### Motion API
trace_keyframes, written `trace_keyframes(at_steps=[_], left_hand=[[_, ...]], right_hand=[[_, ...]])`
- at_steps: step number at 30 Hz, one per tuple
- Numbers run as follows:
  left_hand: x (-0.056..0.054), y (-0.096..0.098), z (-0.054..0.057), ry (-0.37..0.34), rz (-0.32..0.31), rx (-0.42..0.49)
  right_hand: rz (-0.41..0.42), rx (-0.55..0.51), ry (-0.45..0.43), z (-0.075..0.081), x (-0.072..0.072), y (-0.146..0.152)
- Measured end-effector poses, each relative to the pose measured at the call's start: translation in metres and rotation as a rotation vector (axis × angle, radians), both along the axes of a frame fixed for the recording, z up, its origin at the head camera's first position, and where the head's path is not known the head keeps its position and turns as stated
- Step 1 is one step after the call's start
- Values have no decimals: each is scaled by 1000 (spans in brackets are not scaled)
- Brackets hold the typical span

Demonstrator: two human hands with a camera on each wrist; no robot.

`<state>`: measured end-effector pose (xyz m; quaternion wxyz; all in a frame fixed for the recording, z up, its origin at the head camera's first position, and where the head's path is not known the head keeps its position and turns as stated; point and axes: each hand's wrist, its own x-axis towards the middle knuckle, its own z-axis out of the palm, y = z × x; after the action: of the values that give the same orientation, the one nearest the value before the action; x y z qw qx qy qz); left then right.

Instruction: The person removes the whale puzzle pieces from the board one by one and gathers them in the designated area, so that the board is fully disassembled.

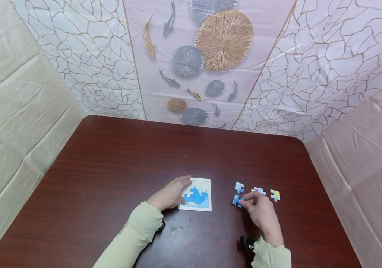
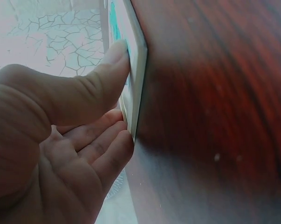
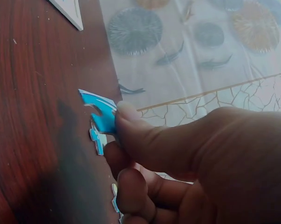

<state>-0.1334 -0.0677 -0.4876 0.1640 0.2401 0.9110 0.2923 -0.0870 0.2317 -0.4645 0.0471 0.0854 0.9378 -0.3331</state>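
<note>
A square white-framed puzzle board (image 1: pixel 205 209), partly filled with a blue animal picture, lies on the table. My left hand (image 1: pixel 170 194) rests along its left side, thumb on the board's face and fingertips at the edge, as the left wrist view also shows. Between thumb and fingers, my right hand (image 1: pixel 261 212) pinches a blue puzzle piece (image 3: pixel 103 116) with a white stripe, held tilted above the table. Close by on the table are a light blue piece (image 1: pixel 239 185), a piece with a pink spot (image 1: pixel 259 190), partly covered by the hand, and a yellow piece (image 1: pixel 275 194).
The dark red-brown table (image 1: pixel 127 156) has rounded far corners. Behind it hangs a patterned cloth (image 1: pixel 187 100) with fish and round leaves, and plain pale cloths (image 1: pixel 19 123) close off both sides. Dark straps are on both wrists.
</note>
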Motion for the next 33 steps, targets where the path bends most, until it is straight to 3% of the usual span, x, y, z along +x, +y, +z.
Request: trace_keyframes(at_steps=[33], left_hand=[[1, 0, 1, -3, 0, -2]], right_hand=[[-72, 120, -84, -11, -3, -5]])
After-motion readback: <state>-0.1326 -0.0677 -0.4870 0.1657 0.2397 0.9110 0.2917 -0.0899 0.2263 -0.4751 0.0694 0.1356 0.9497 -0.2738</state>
